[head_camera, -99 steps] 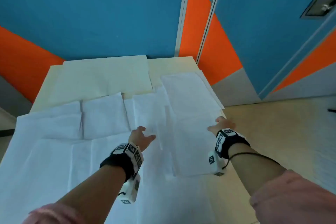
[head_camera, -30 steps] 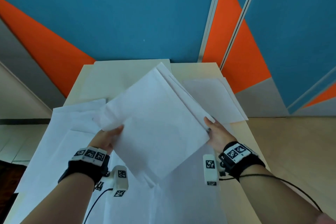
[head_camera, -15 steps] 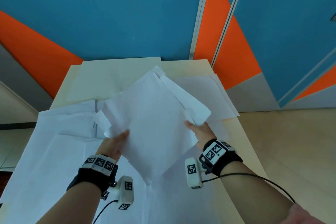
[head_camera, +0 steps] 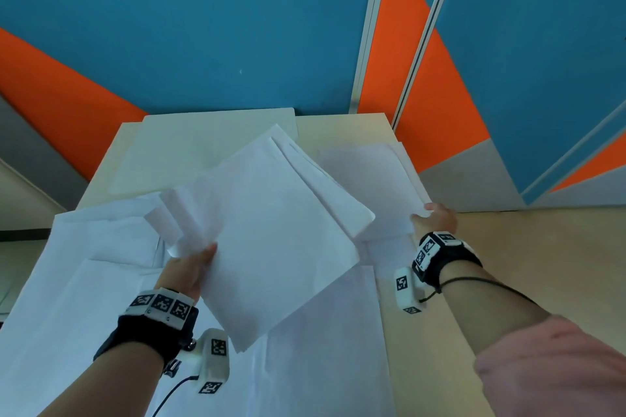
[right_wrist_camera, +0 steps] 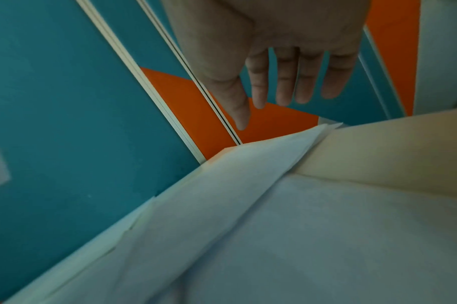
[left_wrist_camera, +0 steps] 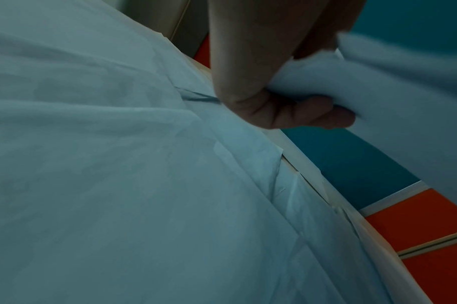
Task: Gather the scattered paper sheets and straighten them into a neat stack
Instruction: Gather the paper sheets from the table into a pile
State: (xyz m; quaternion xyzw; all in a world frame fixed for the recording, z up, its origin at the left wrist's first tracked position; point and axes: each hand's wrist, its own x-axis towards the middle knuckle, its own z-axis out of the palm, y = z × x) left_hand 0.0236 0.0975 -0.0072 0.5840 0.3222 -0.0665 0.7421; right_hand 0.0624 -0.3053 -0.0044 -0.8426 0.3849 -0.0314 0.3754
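A bundle of white paper sheets (head_camera: pixel 271 230) hangs tilted above the table, its sheets fanned out of line. My left hand (head_camera: pixel 189 267) grips the bundle at its left edge; in the left wrist view the fingers (left_wrist_camera: pixel 287 111) curl round the paper (left_wrist_camera: pixel 378 92). My right hand (head_camera: pixel 435 218) is off the bundle, at the near corner of the loose sheets (head_camera: pixel 366 176) on the table's right side. In the right wrist view its fingers (right_wrist_camera: pixel 287 82) are straight and spread above those sheets (right_wrist_camera: pixel 248 205). More loose sheets (head_camera: pixel 101 264) cover the left and near parts of the table.
The pale wooden table (head_camera: pixel 338 127) stands against a blue and orange wall. A large cream sheet (head_camera: pixel 189 145) lies flat at the back left. The right table edge runs just beside my right hand, with floor (head_camera: pixel 525 264) beyond it.
My right hand has let go of the bundle and moved right to the sheets at the table's right edge. My left hand alone now holds the bundle, still raised.
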